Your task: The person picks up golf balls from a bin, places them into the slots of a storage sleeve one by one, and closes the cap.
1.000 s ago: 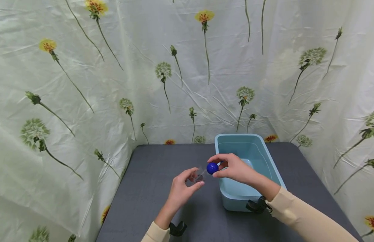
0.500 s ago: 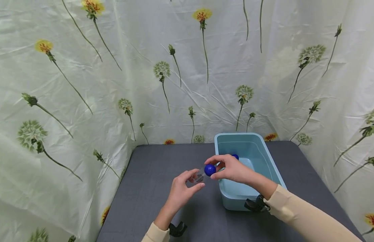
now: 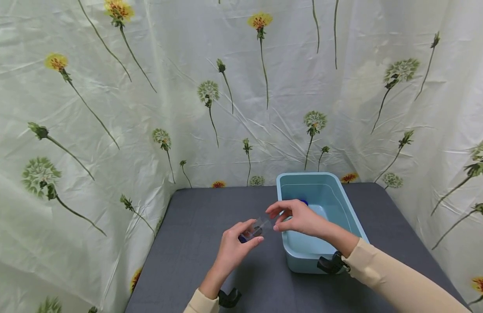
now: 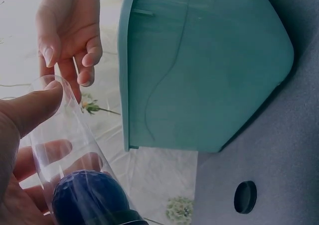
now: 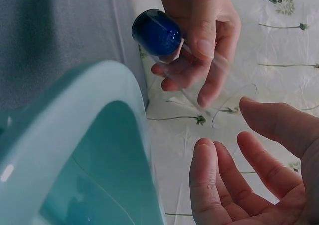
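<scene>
Tube (image 3: 256, 229) tilted in left hand (image 3: 233, 248), ball (image 4: 87, 197) inside.

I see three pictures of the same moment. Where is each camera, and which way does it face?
Head: worn on the head, facing forward and down at the table; both hands and sleeves show.
Left wrist: looks along the left hand holding the clear tube.
Right wrist: looks past the right hand.
All three views share the tube, the blue ball and the tub.
</scene>
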A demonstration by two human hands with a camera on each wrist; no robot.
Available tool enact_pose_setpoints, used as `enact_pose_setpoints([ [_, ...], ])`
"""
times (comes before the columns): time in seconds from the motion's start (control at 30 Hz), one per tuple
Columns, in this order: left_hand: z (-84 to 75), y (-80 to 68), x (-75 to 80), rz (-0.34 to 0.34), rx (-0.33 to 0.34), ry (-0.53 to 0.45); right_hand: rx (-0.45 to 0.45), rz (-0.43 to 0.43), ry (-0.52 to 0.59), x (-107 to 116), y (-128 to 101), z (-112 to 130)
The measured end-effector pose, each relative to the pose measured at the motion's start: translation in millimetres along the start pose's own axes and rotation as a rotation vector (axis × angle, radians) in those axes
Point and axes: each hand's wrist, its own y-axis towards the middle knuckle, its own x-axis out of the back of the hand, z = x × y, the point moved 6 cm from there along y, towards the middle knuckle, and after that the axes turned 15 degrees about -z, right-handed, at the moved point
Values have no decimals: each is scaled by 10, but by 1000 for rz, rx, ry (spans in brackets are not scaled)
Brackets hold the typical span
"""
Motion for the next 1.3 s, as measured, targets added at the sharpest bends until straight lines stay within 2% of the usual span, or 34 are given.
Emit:
enact_pose_setpoints([
  [0.17,13,-2,-2,-2,14,6,8,-21,-27,78,51,-34],
  [0.43,50,-16,19,-5,44,-32,-45,-52,-79,282,166,-155],
  [0.6,59,-21,43,-22,42,-40,-75,-103,-136,446,291,-359],
  [0.8,73,-20,65,-43,36,-40,-123,-139,-267,609,451,-645],
  [1.07,88,-25,81,-37,54,-59,-185,-119,-389,724,634,-1018],
  [1.3,105,-42,84,-20,87,-78,-256,-60,-488,793,667,-1274],
])
